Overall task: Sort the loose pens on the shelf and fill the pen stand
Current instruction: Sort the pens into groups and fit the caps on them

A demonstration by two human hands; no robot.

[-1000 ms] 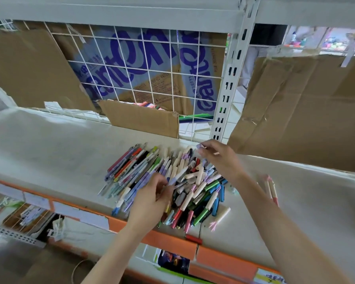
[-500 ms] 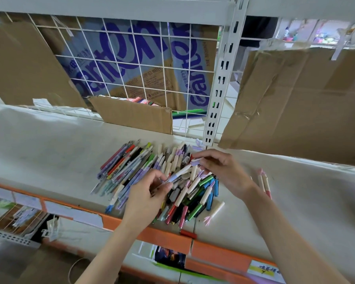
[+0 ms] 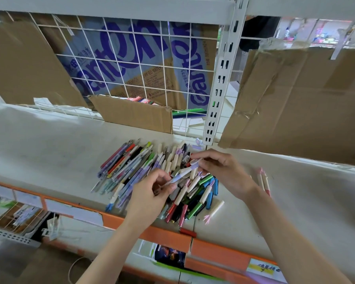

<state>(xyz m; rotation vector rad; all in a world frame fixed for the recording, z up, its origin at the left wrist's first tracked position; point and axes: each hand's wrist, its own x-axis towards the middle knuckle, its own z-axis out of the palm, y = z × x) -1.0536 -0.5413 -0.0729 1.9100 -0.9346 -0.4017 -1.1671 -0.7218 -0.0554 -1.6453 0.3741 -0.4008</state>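
So both hands are on one pen now. The left hand [image 3: 150, 193] pinches the lower end of a white-and-lilac plastic pen [image 3: 182, 173], and the right hand [image 3: 219, 171] pinches its upper end, right over the big heap of mixed coloured plastic pens [image 3: 152, 175] near the front edge of the pale shelf [image 3: 49, 144]. A second ago the right hand was up at the back of the heap by the white slotted upright [image 3: 219, 78] and the left was just resting on the pile, so they've come together on this one. Looks like it's being pulled out or maybe uncapped, hard to tell from this angle. Two pink-tipped cream pens [image 3: 263, 181] sit apart toward the shelf's right end. No pen stand in view, so I'd say sorting has barely started.
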